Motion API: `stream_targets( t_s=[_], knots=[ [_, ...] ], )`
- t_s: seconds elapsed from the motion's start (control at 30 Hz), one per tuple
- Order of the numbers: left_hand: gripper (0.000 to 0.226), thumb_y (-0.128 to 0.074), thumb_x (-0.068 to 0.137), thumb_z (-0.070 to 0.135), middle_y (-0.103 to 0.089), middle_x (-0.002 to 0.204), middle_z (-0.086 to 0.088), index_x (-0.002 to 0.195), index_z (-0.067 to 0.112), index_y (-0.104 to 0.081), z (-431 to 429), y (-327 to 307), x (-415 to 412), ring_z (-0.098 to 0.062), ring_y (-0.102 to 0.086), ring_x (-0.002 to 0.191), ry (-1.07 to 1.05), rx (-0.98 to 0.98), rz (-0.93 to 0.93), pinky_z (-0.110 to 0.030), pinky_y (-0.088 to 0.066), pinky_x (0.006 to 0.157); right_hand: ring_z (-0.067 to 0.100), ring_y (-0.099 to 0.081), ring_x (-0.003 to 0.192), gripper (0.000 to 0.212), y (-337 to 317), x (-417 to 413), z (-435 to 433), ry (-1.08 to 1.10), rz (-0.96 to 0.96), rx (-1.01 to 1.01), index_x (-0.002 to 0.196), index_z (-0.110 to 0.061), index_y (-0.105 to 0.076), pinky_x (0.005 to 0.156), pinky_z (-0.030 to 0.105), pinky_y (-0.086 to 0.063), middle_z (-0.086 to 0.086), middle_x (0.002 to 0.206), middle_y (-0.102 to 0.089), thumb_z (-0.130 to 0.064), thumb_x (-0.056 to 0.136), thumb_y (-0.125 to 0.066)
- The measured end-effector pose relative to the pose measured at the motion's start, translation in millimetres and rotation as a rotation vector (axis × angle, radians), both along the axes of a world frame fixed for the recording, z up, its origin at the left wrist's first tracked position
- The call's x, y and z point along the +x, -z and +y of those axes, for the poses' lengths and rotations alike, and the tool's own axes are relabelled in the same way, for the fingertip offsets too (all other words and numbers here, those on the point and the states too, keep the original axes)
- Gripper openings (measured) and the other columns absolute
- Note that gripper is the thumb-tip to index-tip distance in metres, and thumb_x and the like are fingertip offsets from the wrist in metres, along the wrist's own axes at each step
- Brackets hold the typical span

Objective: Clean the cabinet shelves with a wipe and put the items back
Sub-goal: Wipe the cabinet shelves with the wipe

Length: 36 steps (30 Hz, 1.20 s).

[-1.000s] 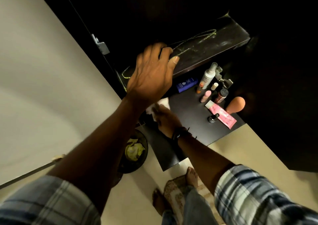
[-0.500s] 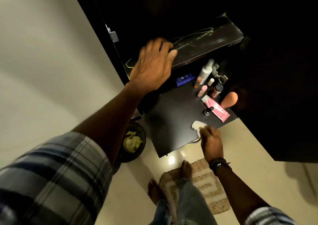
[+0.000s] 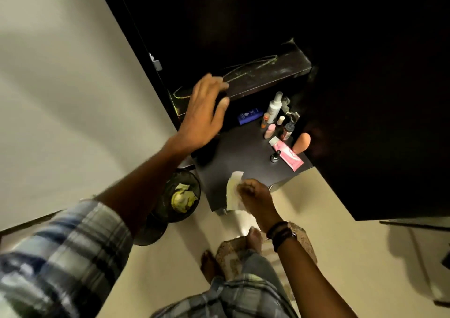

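I look down from the head camera. My right grip (image 3: 253,194) is curled tight and pinches a thin white wipe (image 3: 233,191). The wipe hangs at the 6 o'clock edge of the flat dark lower shelf (image 3: 238,152), and part of it lies over that edge.

My left grip (image 3: 204,113) is up at 11 o'clock from the wipe, with its fingers spread wide. It is just by the front edge of the dusty dark upper shelf (image 3: 280,74). It looks blurry, so I cannot tell if it touches the shelf. A thin gold chain (image 3: 250,68) lies on that upper shelf.

The small things sit close together at the 1 o'clock corner of the lower shelf. I see a tall white spray bottle (image 3: 274,107), a flat blue box (image 3: 250,116), a little pink bottle (image 3: 269,130), a flat pink tube (image 3: 288,155) lying down, and a peach egg-shaped sponge (image 3: 303,143) standing up.

On the floor at 8 o'clock from the wipe is a round black mesh bin (image 3: 175,176) with crumpled yellow stuff in it.
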State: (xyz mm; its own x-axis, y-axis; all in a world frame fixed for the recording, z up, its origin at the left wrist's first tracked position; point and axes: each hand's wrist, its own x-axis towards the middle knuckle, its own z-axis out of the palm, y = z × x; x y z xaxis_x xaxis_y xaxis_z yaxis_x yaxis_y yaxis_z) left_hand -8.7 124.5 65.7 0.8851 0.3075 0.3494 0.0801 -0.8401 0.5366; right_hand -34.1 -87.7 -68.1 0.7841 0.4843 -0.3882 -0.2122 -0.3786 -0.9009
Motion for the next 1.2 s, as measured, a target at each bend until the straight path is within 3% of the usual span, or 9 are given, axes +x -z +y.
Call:
stream_targets(
  t_s=[0.23, 0.33, 0.4, 0.53, 0.67, 0.83, 0.97, 1.07, 1.2],
  knots=[
    [0.040, -0.055, 0.088, 0.039, -0.057, 0.121, -0.007, 0.123, 0.019, -0.053, -89.9, 7.3, -74.1, -0.016, -0.057, 0.108, -0.201, -0.724, 0.085, -0.034, -0.050, 0.088, 0.026, -0.066, 0.103, 0.030, -111.5, 15.9, -34.4, 0.054, 0.240, 0.437, 0.123, -0.004, -0.055, 0.091, 0.037, -0.053, 0.017, 0.115, -0.068, -0.001, 0.093, -0.053],
    [0.031, -0.056, 0.091, 0.037, -0.067, 0.102, -0.012, 0.115, 0.019, -0.059, -111.9, -13.2, -79.8, -0.012, -0.066, 0.085, -0.215, -1.123, 0.156, -0.027, -0.053, 0.066, 0.023, -0.068, 0.094, 0.022, -136.1, 21.6, -32.5, 0.048, 0.174, 0.440, 0.114, -0.001, -0.060, 0.078, 0.031, -0.056, 0.016, 0.105, -0.070, 0.000, 0.093, -0.053],
    [0.023, -0.054, 0.092, 0.037, -0.071, 0.090, -0.006, 0.105, 0.021, -0.065, -116.0, -27.5, -76.8, -0.014, -0.070, 0.079, -0.198, -1.195, 0.171, -0.028, -0.057, 0.061, 0.019, -0.069, 0.087, 0.016, -145.4, 26.0, -28.1, 0.017, 0.092, 0.409, 0.106, 0.002, -0.062, 0.071, 0.024, -0.055, 0.011, 0.094, -0.072, 0.001, 0.091, -0.055],
    [0.016, -0.066, 0.085, 0.012, -0.071, 0.092, -0.005, 0.101, 0.009, -0.069, -107.0, -40.3, -65.4, -0.011, -0.067, 0.078, -0.108, -1.030, 0.021, -0.024, -0.057, 0.065, 0.012, -0.068, 0.089, 0.019, -163.3, 46.1, -20.4, -0.077, -0.043, 0.350, 0.097, -0.005, -0.068, 0.074, 0.018, -0.052, 0.000, 0.093, -0.073, 0.003, 0.091, -0.053],
    [0.021, -0.070, 0.079, 0.000, -0.070, 0.089, -0.001, 0.094, 0.014, -0.069, -97.7, -46.4, -57.3, -0.006, -0.062, 0.064, -0.082, -0.953, -0.069, -0.018, -0.051, 0.061, 0.018, -0.069, 0.095, 0.022, -184.1, 68.7, -17.3, -0.193, 0.101, 0.387, 0.108, -0.015, -0.067, 0.075, 0.023, -0.053, 0.004, 0.099, -0.074, -0.007, 0.092, -0.055],
    [0.036, -0.073, 0.075, 0.004, -0.068, 0.099, 0.007, 0.100, 0.028, -0.064, -90.1, -54.4, -38.4, -0.003, -0.065, 0.089, -0.101, -0.816, -0.079, -0.025, -0.054, 0.082, 0.018, -0.071, 0.094, 0.035, -187.2, 106.4, -1.5, -0.260, -0.202, 0.244, 0.111, -0.020, -0.068, 0.083, 0.029, -0.056, 0.008, 0.105, -0.073, 0.001, 0.084, -0.066],
    [0.036, -0.066, 0.083, 0.018, -0.060, 0.119, 0.007, 0.118, 0.023, -0.059, -70.7, -66.1, -31.7, -0.005, -0.052, 0.115, -0.187, -0.268, -0.057, -0.021, -0.039, 0.103, 0.006, -0.064, 0.087, 0.017, -195.1, 160.0, 16.7, 0.058, -0.663, 0.148, 0.099, -0.015, -0.071, 0.077, 0.009, -0.048, 0.003, 0.099, -0.068, -0.007, 0.086, -0.063],
    [0.040, -0.056, 0.089, 0.021, -0.052, 0.135, 0.000, 0.129, 0.018, -0.053, -53.6, -79.9, -31.6, -0.015, -0.036, 0.135, -0.229, 0.135, 0.039, -0.021, -0.014, 0.112, 0.020, -0.061, 0.107, 0.020, -191.8, 200.6, 34.0, 0.152, -0.895, 0.051, 0.103, -0.008, -0.070, 0.096, 0.028, -0.047, 0.008, 0.113, -0.066, -0.008, 0.085, -0.061],
    [0.050, -0.052, 0.090, 0.019, -0.032, 0.150, -0.010, 0.139, 0.012, -0.041, -35.2, -98.1, -35.6, -0.024, -0.014, 0.145, -0.143, 0.639, 0.459, -0.037, 0.002, 0.117, 0.036, -0.061, 0.107, 0.024, -165.3, 224.7, 58.1, -0.069, -0.923, -0.288, 0.104, 0.000, -0.066, 0.092, 0.038, -0.047, 0.019, 0.115, -0.065, -0.008, 0.087, -0.052]
  ],
)
